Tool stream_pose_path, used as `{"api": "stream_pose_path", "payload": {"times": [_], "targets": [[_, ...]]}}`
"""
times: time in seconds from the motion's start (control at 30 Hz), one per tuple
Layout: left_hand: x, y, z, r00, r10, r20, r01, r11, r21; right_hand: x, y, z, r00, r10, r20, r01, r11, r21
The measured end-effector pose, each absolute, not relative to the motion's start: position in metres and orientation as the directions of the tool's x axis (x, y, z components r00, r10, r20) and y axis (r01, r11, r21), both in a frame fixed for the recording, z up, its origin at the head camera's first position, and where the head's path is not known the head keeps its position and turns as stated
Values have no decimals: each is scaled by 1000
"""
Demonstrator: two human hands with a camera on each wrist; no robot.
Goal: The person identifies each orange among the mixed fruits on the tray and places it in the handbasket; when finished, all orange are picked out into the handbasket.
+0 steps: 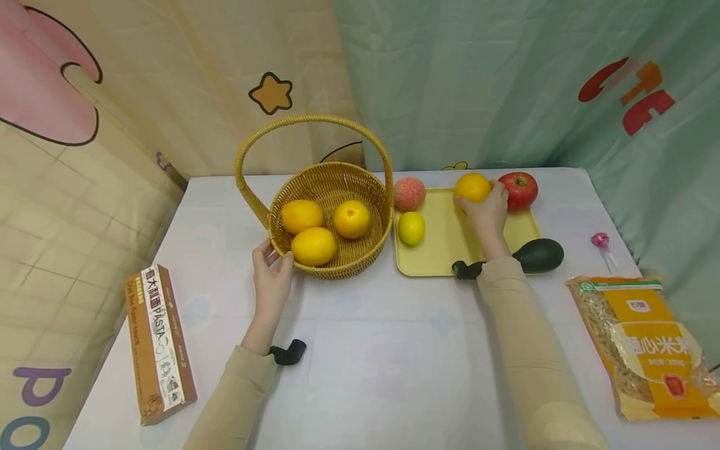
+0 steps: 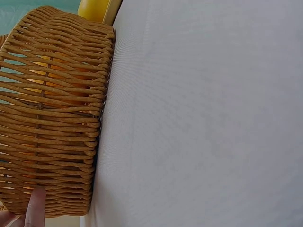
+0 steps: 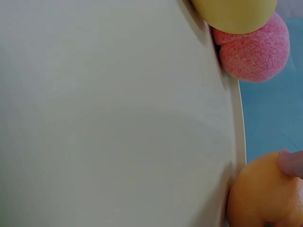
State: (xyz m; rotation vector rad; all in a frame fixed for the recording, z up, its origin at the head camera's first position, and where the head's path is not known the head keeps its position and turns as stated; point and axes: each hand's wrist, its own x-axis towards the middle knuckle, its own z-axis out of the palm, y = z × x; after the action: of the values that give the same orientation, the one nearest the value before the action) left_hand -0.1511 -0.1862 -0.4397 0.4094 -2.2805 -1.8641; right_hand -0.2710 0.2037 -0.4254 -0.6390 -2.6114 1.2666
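Observation:
My left hand [image 1: 272, 275] rests against the near left side of a round wicker basket [image 1: 360, 265], thumb and fingers spread on its outer wall. In the left wrist view a straight fingertip [image 2: 36, 203] presses the weave. Inside the basket lie three yellow-orange fruits [image 1: 314, 246]. My right hand [image 1: 488, 209] pinches an orange [image 1: 471, 187] at the back edge of a pale yellow tray [image 1: 435, 250]. The right wrist view shows the orange [image 3: 265, 194] with a fingertip on it, right at the tray's rim. Beside that hand sits a red apple [image 1: 520, 191].
A pink peach [image 1: 409, 194] and a yellow-green fruit [image 1: 412, 228] are at the tray's left end. An avocado [image 1: 541, 255] lies by its front right corner. A lollipop [image 1: 600, 241] and a pasta bag [image 1: 647, 350] are on the right, a pasta box [image 1: 159, 344] on the left.

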Motion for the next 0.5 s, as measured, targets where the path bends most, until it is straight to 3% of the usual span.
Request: {"api": "stream_pose_path", "payload": {"times": [0.5], "targets": [[-152, -187, -441, -948, -315, -41, -106, 192, 976, -258, 202, -414, -904, 421, -75, 288, 471, -833]]}}
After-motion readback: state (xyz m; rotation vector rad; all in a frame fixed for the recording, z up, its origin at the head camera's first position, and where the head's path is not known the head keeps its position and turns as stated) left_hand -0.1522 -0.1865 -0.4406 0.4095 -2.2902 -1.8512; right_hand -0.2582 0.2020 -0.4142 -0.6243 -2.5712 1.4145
